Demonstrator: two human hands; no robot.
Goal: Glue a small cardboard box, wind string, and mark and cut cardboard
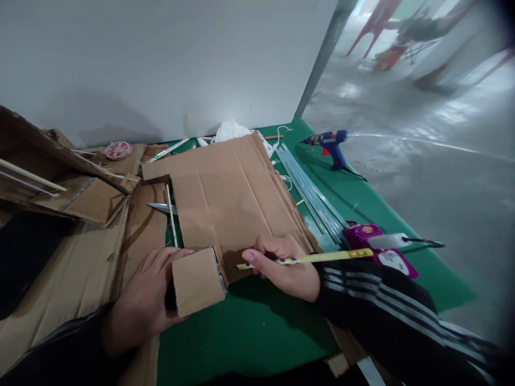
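Observation:
My left hand (145, 295) is closed around the left side of a small cardboard box (199, 281), whose right edge shows a dark, shiny line. The box rests at the near edge of a large cardboard sheet (229, 193). In my right hand (284, 265) I grip a yellow pencil (322, 258) with dark spots. Its tip points left, over the sheet's near edge just right of the box. Part of a blade (161, 207) shows at the sheet's left edge, beside a thin wooden stick (172, 217).
A blue glue gun (332, 145) and clear glue sticks (309, 187) lie on the green table (241, 332) to the right. Purple packets (362, 236) are near my right sleeve. A cardboard structure (92, 198) stands at left, with a red-and-white reel (118, 150) behind.

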